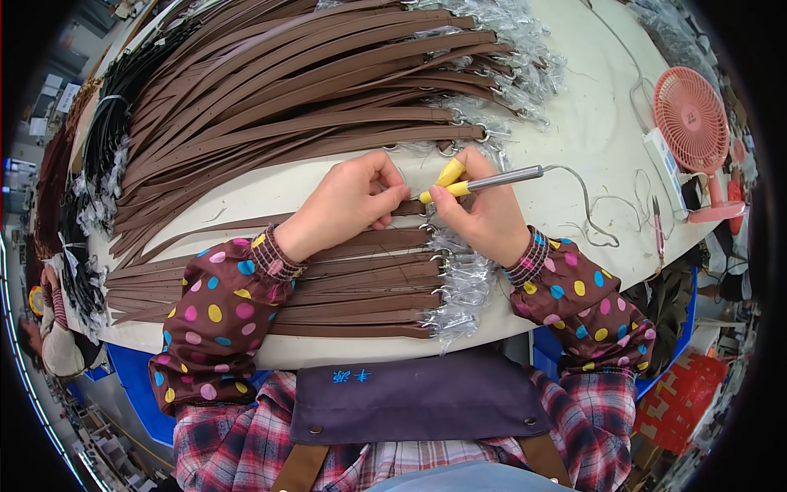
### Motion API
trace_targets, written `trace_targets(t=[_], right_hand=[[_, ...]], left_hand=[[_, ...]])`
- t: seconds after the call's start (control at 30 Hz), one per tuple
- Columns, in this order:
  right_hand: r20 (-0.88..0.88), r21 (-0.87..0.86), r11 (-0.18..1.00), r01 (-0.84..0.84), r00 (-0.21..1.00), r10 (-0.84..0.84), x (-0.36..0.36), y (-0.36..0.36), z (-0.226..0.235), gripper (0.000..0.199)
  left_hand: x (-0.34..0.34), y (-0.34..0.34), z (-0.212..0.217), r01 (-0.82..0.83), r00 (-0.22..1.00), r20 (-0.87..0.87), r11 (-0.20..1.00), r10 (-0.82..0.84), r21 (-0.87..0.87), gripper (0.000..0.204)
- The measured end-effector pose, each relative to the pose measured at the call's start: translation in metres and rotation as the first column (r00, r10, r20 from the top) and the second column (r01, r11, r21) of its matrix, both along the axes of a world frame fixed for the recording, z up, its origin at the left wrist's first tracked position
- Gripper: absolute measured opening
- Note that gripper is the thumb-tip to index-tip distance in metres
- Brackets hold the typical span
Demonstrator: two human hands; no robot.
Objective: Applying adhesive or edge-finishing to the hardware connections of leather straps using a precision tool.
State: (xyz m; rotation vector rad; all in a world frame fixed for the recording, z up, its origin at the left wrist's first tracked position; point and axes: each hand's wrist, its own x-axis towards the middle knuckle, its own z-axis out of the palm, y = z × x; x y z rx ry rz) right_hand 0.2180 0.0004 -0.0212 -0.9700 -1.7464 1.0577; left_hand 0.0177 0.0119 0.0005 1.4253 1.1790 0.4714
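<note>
My right hand point(485, 215) grips a corded pen-shaped tool point(510, 177) with a silver barrel and a yellow front part. Yellow covering shows on one of its fingers. The tool's tip meets the end of a brown strap point(410, 208). At that same end, my left hand point(348, 201) is closed, thumb and forefinger pinched together on the strap; the exact contact is partly hidden by the fingers. Below my hands lies a row of similar brown straps point(369, 289), their metal hardware in clear plastic wrap point(461, 299).
A large pile of brown straps point(328, 90) covers the far left of the pale table point(574, 123). Bundled black straps point(105, 139) lie at its left edge. At right stand a pink fan point(691, 111) and a white power strip point(664, 168), with the tool's cable point(586, 201) looping nearby.
</note>
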Motion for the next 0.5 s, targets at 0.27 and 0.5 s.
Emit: trace_targets(t=[0.27, 0.5], right_hand=[[-0.007, -0.024, 1.0, -0.013, 1.0, 0.013, 0.0, 0.0002, -0.0012, 0.02], [0.008, -0.032, 0.999, -0.011, 1.0, 0.012, -0.0001, 0.0002, -0.0013, 0.02]], left_hand=[[-0.002, 0.0029, -0.0017, -0.01, 0.997, 0.079, 0.996, 0.017, -0.09, 0.016], [-0.002, 0.0026, -0.0024, -0.01, 0.996, 0.092, 0.996, 0.018, -0.088, 0.016]])
